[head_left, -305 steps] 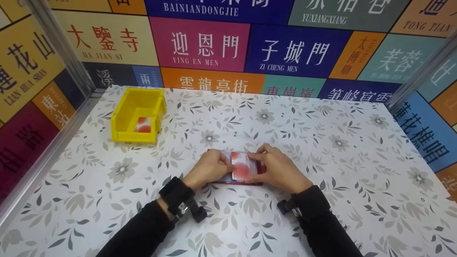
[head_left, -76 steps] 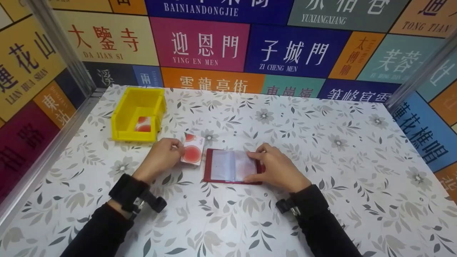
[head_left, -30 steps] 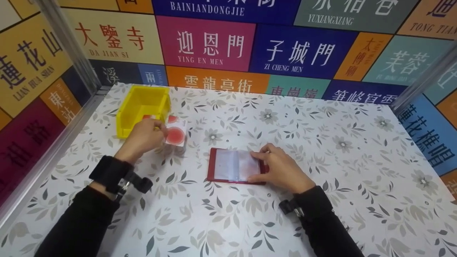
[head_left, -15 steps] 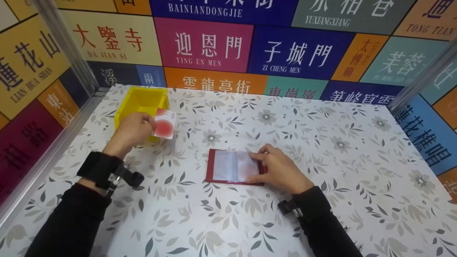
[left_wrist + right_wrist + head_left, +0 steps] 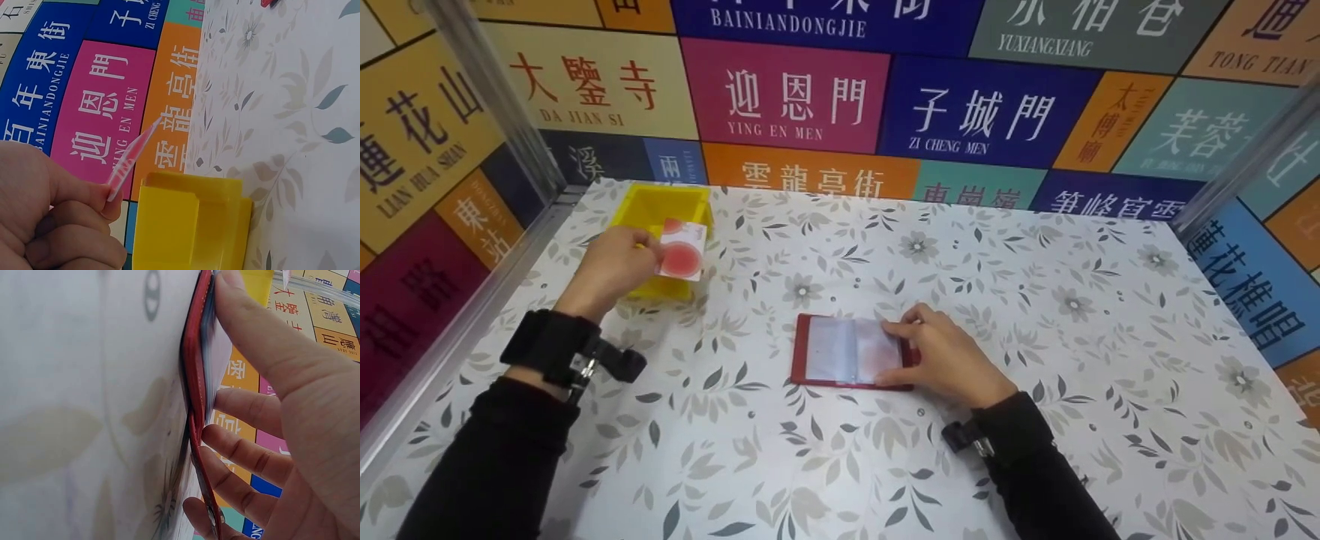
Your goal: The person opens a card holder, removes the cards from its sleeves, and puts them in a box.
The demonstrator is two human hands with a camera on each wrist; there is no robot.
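Tabletop [image 5: 825, 472]: white, floral.
Left hand [image 5: 619, 262]: fingers curled, pinching red-circle card [image 5: 682, 253] near yellow bin [image 5: 664, 204].
Right hand [image 5: 949, 354]: fingers spread, touching unfolded red card holder [image 5: 847, 350].

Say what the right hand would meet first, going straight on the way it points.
Most likely the red card holder: the right hand is at its right side, though exact contact is unclear.

"What did the left fingers [image 5: 649, 253] hide?"
"Part of the card [image 5: 682, 251] and of the yellow bin [image 5: 667, 202] near the table's [image 5: 697, 450] far left corner."
"And the red holder [image 5: 800, 349]?"
"The right fingers [image 5: 905, 329] covered one edge."
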